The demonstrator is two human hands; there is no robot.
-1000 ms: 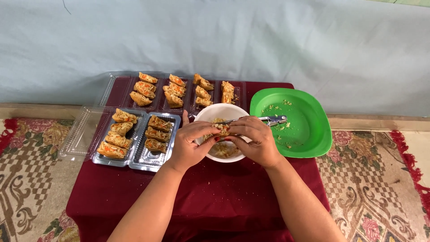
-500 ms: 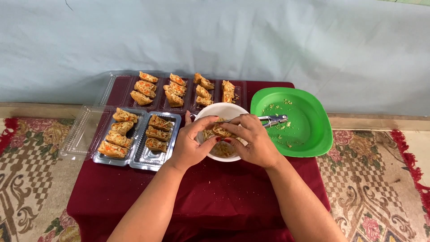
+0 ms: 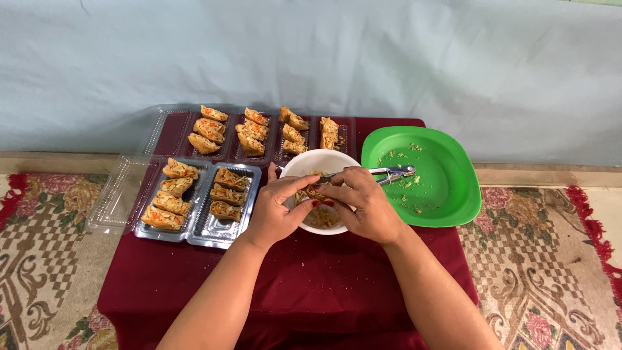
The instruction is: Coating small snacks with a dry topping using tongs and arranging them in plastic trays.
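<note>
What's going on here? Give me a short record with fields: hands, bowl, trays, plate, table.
left hand: left hand over the white bowl, fingers on a filled piece
right hand: right hand over the bowl, pinching the same piece
tongs: metal tongs lying from bowl to plate
trays: near tray and far tray of filled wedges
plate: green plate, crumbs only
table: dark red cloth

2 clear plastic trays [image 3: 223,223] [image 3: 259,133] of filled rolls sit left on the red cloth [image 3: 311,285], lids [image 3: 120,194] open.
</note>
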